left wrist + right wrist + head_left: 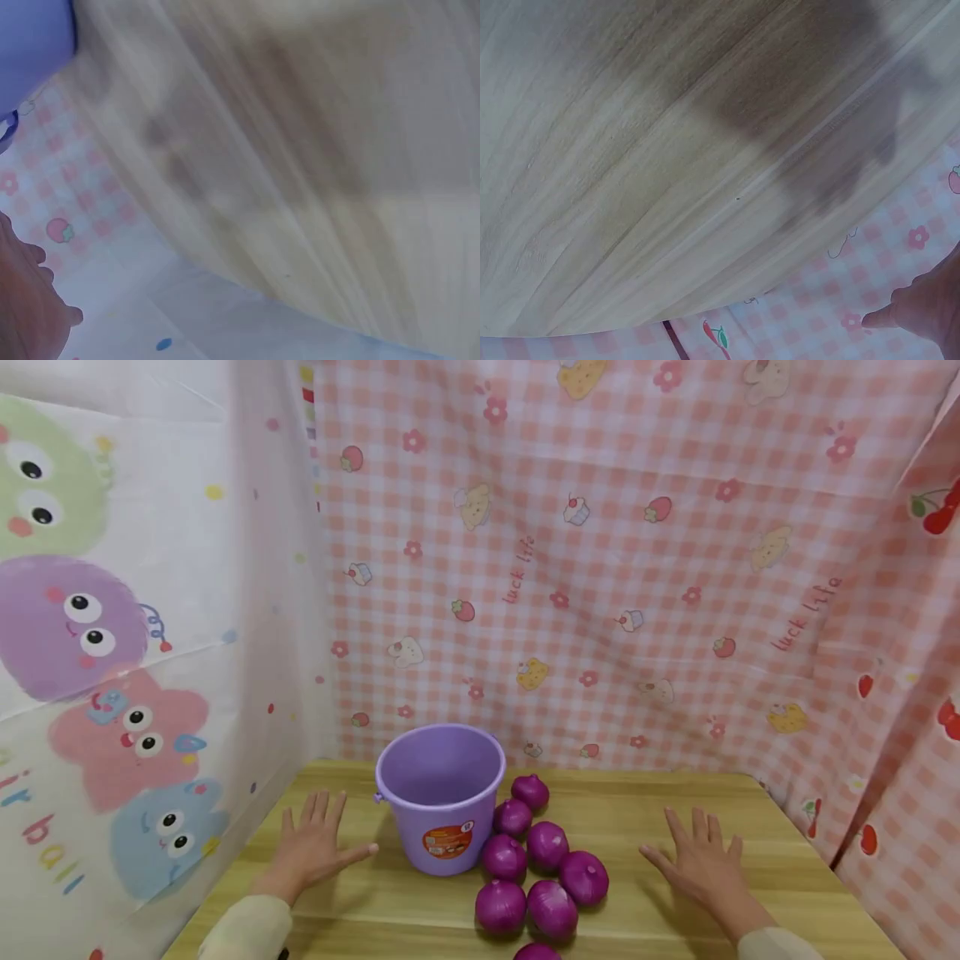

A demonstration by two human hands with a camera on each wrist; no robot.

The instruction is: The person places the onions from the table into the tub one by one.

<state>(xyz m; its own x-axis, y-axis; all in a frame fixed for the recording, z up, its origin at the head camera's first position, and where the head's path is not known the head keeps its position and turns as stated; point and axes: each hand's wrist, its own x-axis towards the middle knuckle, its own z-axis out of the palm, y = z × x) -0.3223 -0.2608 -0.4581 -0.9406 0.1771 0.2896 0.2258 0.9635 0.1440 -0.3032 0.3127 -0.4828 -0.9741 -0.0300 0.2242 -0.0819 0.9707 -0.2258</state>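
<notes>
"One desk (645, 810), one lilac bucket (442, 818), two hands, and how many onions?"

"Eight purple onions (547, 846), the nearest cut off by the bottom of the head view."

"Where are the hands?"

"Left hand (313, 847) left of the bucket, right hand (703, 864) well right of the onions. Fingers are spread on both, so each grip is released. Whether the palms touch the desk, I can't tell."

"And room to move?"

"The widest bare stretch lies between the onions and the right hand, reaching back to the far edge, where a pink checked cloth (555, 635) hangs. A narrower strip separates bucket and left hand."

"How do the things look?"

"The bucket stands upright, mouth up, left of centre toward the back, an orange-red label (447, 842) on its front. The onions are round and glossy, clustered from just beside the bucket's right side toward the near edge."
</notes>
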